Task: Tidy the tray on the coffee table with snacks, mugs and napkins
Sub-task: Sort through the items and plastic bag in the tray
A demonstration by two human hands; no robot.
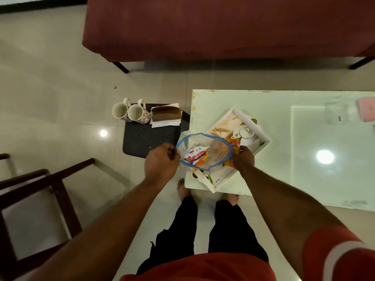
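I hold a clear zip bag [215, 153] with a blue rim open over the near corner of the white tray [261, 130]. My left hand [161, 161] grips the bag's left rim and my right hand [243, 159] grips its right rim together with an orange snack packet [234, 146]. Several small snack packets [195, 156] lie inside the bag. The tray sits askew on the white coffee table [304, 155]. Two floral mugs [129, 112] and a brown napkin holder [165, 114] with white napkins stand on a dark stool [148, 138] left of the table.
A maroon sofa [223, 27] spans the back. A dark wooden chair [40, 199] stands at the left. A clear glass [334, 116] and a pink item [366, 110] rest on the table's far right. My bare feet touch the table's near edge.
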